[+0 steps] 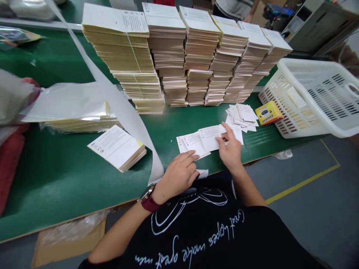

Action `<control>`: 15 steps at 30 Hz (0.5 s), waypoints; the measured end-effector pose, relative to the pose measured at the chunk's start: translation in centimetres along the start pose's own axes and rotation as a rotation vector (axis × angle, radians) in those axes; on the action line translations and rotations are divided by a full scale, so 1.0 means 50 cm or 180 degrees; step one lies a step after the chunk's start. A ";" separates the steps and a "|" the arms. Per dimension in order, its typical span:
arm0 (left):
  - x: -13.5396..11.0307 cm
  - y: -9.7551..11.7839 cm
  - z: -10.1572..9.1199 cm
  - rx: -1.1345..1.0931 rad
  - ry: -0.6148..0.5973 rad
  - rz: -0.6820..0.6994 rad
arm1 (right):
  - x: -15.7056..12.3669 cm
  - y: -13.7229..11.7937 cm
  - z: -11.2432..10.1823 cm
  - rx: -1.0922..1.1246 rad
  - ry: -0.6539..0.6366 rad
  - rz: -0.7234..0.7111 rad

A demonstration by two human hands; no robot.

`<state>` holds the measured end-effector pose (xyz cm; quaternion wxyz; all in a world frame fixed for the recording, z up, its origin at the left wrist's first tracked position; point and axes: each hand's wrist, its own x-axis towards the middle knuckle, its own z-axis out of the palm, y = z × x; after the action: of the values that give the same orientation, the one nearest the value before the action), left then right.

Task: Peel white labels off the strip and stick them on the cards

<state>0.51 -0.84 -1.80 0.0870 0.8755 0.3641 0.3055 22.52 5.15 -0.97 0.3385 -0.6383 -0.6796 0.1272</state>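
Observation:
A row of overlapping white printed cards (210,137) lies near the table's front edge. My left hand (182,171) rests flat on the near side of the row, its fingers stretched over the lower card edges. At the row's right end, my right hand (230,147) is closed, with thumb and index finger at a card's edge; the other fingers are curled and partly hidden. Just beyond it is a loose heap of small white papers (243,115). A neat stack of similar cards (116,146) sits to the left.
Tall stacks of cards (166,41) line the back of the green table (70,172). A white plastic basket (305,121) stands at the right, beside a yellow ColaCao packet (268,113). A long white strip (123,108) crosses the left side near plastic-wrapped sheets (73,104). Another person (235,8) stands behind.

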 end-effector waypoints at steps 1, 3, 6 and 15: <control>0.000 -0.001 -0.002 -0.0035 0.0170 -0.0019 | 0.004 0.011 -0.019 -0.0277 0.0207 -0.0025; 0.002 -0.003 -0.004 -0.0148 0.0518 -0.0097 | 0.006 0.026 -0.054 -0.0669 0.0456 -0.0148; 0.007 -0.004 -0.006 -0.0341 0.0856 -0.0207 | -0.020 0.014 -0.073 0.0006 -0.0253 -0.0447; 0.000 -0.005 -0.014 -0.0350 0.0790 -0.0344 | -0.109 -0.056 -0.005 0.2145 -0.1403 0.0229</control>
<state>-0.07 -0.71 -1.36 0.1054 0.8040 0.4014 0.4258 20.25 -0.55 -0.75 0.3702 -0.4724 -0.6333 0.4885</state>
